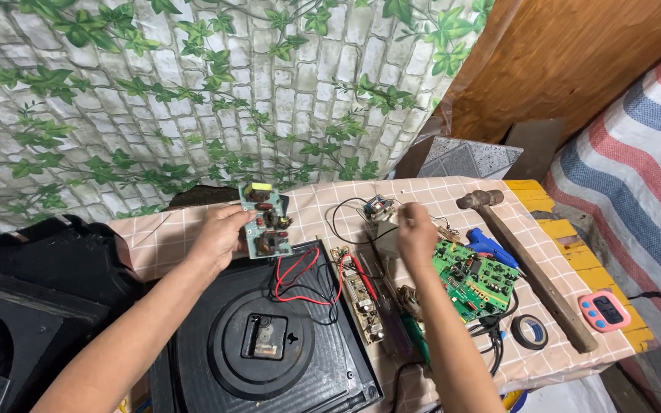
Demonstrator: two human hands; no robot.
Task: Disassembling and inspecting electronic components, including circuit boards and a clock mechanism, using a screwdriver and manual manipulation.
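L hand (219, 235) grips a small green circuit board (264, 220) by its left edge, thumb on the face, board held upright just above the far edge of the black plastic housing (269, 344). Red and black wires (300, 279) run from under that board down onto the housing top. R hand (416, 233) hovers to the right of the housing, fingers pinched together w/ back of hand toward the camera; can't tell whether anything is pinched in them.

Rel. to the housing: a long narrow beige board (363, 291) lies just beside its right edge, a small transformer part (379, 206) w/ a black wire loop sits beyond the R hand, further back. A bigger green circuit board (474, 277) lies right of the R forearm, a blue tool (490, 246) touching its far side. A hammer (529, 268) w/ long wooden handle lies well right of the housing, diag. A roll of black tape (530, 331) sits between the bigger board and the hammer handle. A pink timer (604, 310) is past the hammer, near the table's yellow edge. All on a checked tablecloth (162, 237).
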